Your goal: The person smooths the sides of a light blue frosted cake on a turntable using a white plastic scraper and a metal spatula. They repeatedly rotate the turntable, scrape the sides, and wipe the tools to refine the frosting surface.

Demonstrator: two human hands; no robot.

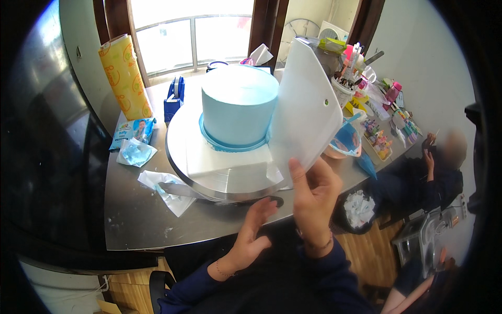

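Note:
A pale blue frosted round cake (240, 110) stands on a silver turntable (225, 183), with darker blue cream round its base and a white sheet (214, 163) under its front. My right hand (316, 201) pinches the lower edge of a thin white plastic board (308, 104) with a small hole. The board stands upright along the cake's right side; whether it touches the frosting I cannot tell. My left hand (248, 238) is open beside the turntable's front rim, fingers stretched, near a dark oval piece (276, 201). Contact with the rim is unclear.
At left are a yellow patterned roll (125, 78), a blue tape dispenser (175, 98), a wipes pack (133, 129) and crumpled tissues with a metal spatula (177, 188). Right: a bowl of blue cream (345, 141), a tool-filled cup (342, 94), a waste bin (359, 209) and other people.

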